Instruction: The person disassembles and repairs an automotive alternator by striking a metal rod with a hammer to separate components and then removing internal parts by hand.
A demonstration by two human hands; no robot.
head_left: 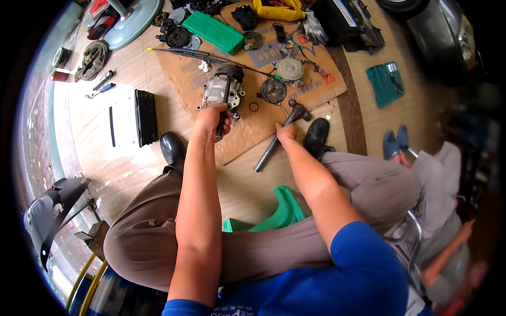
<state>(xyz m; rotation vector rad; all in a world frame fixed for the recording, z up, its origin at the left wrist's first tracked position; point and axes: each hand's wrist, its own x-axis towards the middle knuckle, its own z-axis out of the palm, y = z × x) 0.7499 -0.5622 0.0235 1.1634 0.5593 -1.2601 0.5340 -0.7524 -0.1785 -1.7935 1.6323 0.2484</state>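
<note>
My left hand [212, 119] is closed round a long dark metal rod [226, 97], which lies across a silver car air-conditioning compressor [215, 90]. At the compressor's far end is a dark grooved pulley [230, 72]. My right hand [286, 132] grips a hammer [267, 152] by its grey handle, the head at the far end, low over the edge of a cardboard sheet [242, 139]. A small ring [253, 107] lies between the compressor and the hammer. Just beyond sit a round dark clutch plate [273, 91] and a round silver coil-like part [290, 69] with a lead.
A green plastic case [213, 32], a yellow bag [279, 9] and grey gloves [314, 28] lie at the back. To the left is a black-edged box [145, 118]; to the right, a teal tool tray [385, 85]. A person sits beside me at the right [440, 179].
</note>
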